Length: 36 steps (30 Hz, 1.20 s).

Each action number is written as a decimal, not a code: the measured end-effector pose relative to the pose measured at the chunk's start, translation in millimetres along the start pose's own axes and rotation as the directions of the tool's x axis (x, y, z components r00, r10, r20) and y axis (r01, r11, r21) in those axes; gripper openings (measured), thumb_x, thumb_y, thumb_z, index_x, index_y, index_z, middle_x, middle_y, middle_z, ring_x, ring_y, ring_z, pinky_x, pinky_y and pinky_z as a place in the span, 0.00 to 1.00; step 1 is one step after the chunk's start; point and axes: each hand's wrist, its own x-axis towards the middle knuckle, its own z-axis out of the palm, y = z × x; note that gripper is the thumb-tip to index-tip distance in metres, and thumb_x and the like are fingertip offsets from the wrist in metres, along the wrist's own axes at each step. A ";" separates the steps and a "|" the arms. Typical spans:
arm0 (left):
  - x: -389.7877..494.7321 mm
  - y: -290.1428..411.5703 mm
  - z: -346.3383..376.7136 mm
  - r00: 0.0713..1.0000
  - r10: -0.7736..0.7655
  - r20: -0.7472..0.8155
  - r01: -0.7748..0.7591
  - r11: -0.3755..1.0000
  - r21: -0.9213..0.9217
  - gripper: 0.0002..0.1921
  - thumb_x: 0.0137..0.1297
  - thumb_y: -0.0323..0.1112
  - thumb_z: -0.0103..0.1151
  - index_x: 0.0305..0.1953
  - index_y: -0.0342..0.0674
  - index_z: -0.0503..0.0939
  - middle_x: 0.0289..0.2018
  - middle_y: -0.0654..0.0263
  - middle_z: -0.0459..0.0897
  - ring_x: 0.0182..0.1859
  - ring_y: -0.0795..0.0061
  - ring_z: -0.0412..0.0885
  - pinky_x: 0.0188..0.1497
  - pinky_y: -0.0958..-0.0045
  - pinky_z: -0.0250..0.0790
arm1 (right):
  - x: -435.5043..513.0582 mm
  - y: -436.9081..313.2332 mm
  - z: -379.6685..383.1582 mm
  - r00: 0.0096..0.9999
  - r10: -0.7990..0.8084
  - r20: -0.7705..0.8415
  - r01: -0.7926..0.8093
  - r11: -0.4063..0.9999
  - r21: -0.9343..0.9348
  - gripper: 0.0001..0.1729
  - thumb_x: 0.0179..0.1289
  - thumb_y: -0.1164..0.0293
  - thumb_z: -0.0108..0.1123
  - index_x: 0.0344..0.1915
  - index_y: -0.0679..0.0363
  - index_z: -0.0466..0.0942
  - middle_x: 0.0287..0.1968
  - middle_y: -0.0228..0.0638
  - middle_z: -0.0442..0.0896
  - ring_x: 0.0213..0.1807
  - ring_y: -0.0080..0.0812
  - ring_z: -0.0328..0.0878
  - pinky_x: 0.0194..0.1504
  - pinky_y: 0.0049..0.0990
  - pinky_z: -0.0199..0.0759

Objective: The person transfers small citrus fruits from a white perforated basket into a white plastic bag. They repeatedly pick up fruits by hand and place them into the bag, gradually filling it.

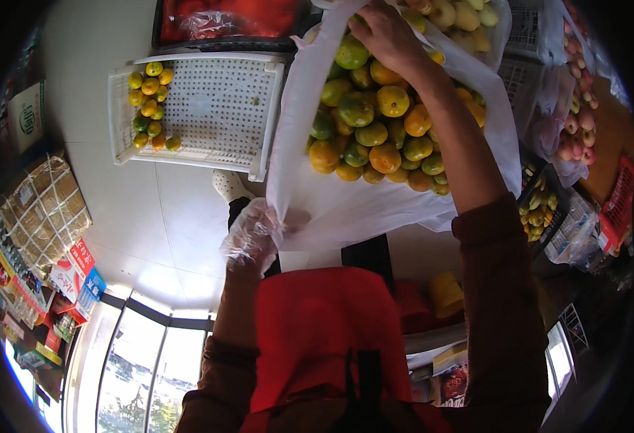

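Note:
Green and orange mandarins (371, 134) are heaped on a white sheet-like liner (317, 208) raised in front of me. My left hand (253, 234), in a clear plastic glove, grips the liner's near left corner. My right hand (386, 38) is bare and reaches over the heap to its far side. Its fingers curl down beside a green mandarin (351, 53) and the liner's far fold; their tips are hidden, so whether they hold anything is unclear. Left of the heap, a white perforated plastic crate (214, 108) has a cluster of mandarins (150, 103) along its left end.
A black crate with red contents (236, 19) stands beyond the white one. Pale pear-like fruit (460, 19), pinkish apples (579, 127) and bananas (539, 208) lie to the right. Boxed goods (44, 211) line the left. A white clog (230, 185) shows below the crate.

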 end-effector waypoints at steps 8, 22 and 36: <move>3.8 9.9 39.7 0.998 0.049 -0.034 -0.053 0.465 -0.884 0.27 0.75 0.46 0.54 0.67 0.38 0.65 0.57 0.59 0.76 0.57 0.61 0.77 0.64 0.57 0.71 | -174.0 -94.5 -32.2 0.948 -0.060 0.311 -0.175 0.719 0.672 0.37 0.55 0.68 0.74 0.63 0.61 0.70 0.55 0.43 0.77 0.55 0.40 0.76 0.54 0.35 0.71; -53.1 57.3 64.7 0.969 -0.220 -0.116 0.011 0.502 -0.865 0.19 0.75 0.55 0.54 0.40 0.44 0.69 0.24 0.74 0.61 0.28 0.80 0.60 0.34 0.74 0.58 | -375.3 -143.1 11.0 0.789 0.449 0.420 -0.564 0.799 0.205 0.09 0.56 0.80 0.55 0.37 0.62 0.79 0.36 0.47 0.82 0.42 0.54 0.80 0.44 0.46 0.74; -30.0 28.6 54.5 0.849 -0.493 -0.188 0.176 0.600 -0.781 0.23 0.76 0.59 0.48 0.37 0.43 0.76 0.24 0.75 0.68 0.27 0.79 0.65 0.32 0.74 0.61 | -212.5 -69.3 -31.6 0.960 0.275 0.045 -0.265 0.851 0.453 0.19 0.66 0.70 0.62 0.55 0.63 0.74 0.50 0.46 0.79 0.53 0.47 0.78 0.54 0.38 0.72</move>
